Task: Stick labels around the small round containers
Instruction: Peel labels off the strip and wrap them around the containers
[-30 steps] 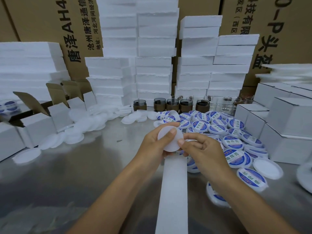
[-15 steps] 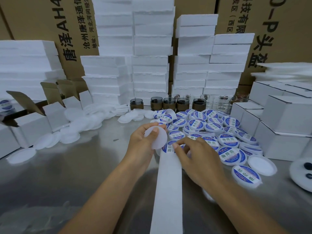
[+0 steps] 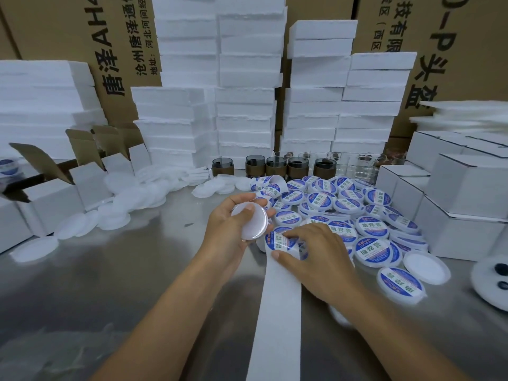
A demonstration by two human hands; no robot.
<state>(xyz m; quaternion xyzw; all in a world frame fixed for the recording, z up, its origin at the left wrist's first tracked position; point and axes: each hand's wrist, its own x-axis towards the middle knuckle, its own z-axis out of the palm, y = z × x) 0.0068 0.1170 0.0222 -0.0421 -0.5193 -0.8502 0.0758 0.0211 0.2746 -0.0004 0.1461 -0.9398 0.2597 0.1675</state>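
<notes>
Right hand [image 3: 310,259] lowered, pinching label strip [image 3: 277,312]; left hand [image 3: 228,226] holds container [image 3: 253,221].

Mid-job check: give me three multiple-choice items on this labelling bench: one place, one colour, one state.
1. On the steel table, the pile of labelled white round plastic containers lies on: A the left half; B the right half; C the near edge.
2. The round paper label at the right hand has a rim that is: A red; B blue; C black.
3. The white round container in the left hand shows a face that is: A plain; B labelled; C cracked.
B, the pile spreads rightward; B, blue rim shows; A, no print shows.
</notes>
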